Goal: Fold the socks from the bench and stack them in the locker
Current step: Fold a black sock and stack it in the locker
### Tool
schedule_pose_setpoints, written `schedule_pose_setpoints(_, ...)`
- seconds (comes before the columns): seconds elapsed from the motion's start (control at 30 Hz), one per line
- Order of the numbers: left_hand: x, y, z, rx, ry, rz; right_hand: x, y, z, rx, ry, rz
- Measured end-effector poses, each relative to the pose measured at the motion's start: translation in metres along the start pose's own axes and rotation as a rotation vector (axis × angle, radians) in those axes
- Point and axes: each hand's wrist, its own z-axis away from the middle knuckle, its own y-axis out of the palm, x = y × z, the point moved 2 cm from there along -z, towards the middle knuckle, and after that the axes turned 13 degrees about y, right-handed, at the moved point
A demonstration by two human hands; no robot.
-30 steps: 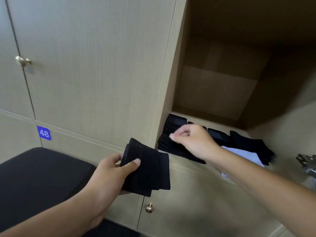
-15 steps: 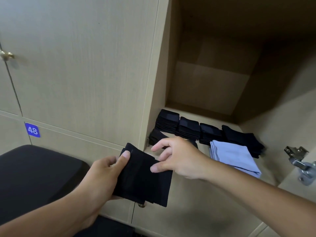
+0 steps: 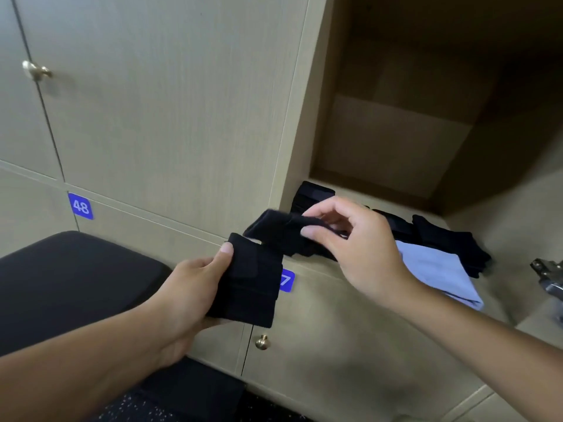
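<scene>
My left hand (image 3: 189,287) grips a stack of folded black socks (image 3: 248,287) in front of the locker's lower edge. My right hand (image 3: 350,242) pinches one black sock (image 3: 274,223) lifted off the top of that stack, just in front of the open locker (image 3: 393,141). On the locker floor lie several folded black socks (image 3: 441,242) in a row, partly hidden behind my right hand, and a folded light blue cloth (image 3: 435,269) in front of them.
A black padded bench (image 3: 70,281) fills the lower left. Closed locker doors with brass knobs (image 3: 36,70) cover the left wall, and another knob (image 3: 262,342) sits below the stack. Blue number plate 48 (image 3: 80,206). A metal door hinge (image 3: 551,278) juts in at right.
My right hand left the socks in the locker, came to the stack in my left hand, and now lifts one black sock off it toward the locker.
</scene>
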Motion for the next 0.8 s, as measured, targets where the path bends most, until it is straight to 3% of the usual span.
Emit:
schedule_pose_setpoints(0.17, -0.007, -0.005, 0.002, -0.052, -0.011, 0.105, 0.003, 0.024, 0.022, 0.171, -0.216, 0.154)
schedule_pose_setpoints(0.43, -0.013, -0.017, 0.008, 0.038, 0.094, 0.005, 0.003, 0.037, 0.04, 0.239, -0.283, 0.251)
schedule_pose_setpoints(0.63, -0.017, -0.021, 0.011, 0.107, 0.168, -0.07, 0.006, 0.03, 0.032, 0.103, -0.026, 0.1)
schedule_pose_setpoints(0.8, -0.018, -0.019, 0.011, 0.176, 0.183, -0.117, -0.007, 0.028, 0.024, 0.255, 0.193, 0.036)
